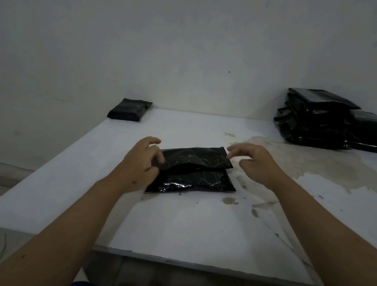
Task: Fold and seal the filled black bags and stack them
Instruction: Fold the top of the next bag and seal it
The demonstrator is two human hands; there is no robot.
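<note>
A filled, glossy black plastic bag (192, 169) lies mid-tabletop, its top flap folded toward the near edge. It looks soft, light and slippery, best held at the flap's corners. The left hand (141, 159) pinches the flap's left end; the right hand (253, 161) hovers loosely curled beside the right corner, seemingly holding nothing.

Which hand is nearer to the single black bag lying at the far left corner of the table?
Left. The left hand grips the left end of the middle bag, below and slightly right of the single bag. The right hand is farther right.
</note>
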